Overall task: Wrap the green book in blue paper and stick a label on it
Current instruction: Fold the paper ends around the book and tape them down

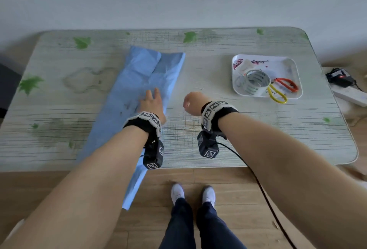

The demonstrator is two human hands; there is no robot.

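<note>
Pressing our left hand (152, 102) flat, fingers spread, on the blue paper (147, 82), we hold nothing in it; it only pins the sheet to the table (258, 129). Our right hand (191, 102) hovers just beside the paper's right edge, loosely curled; we cannot tell whether it pinches anything. The green book is not visible. A raised bulge under the folded far end may be it, but that is our guess. The paper's near end hangs off the table edge, so it could slide or pull the folds loose if the palm lifts. The tape roll (255, 82) and scissors (282, 90) sit in the tray (294, 64), well apart, so reaching for them one-handed risks the wrap springing open.
</note>
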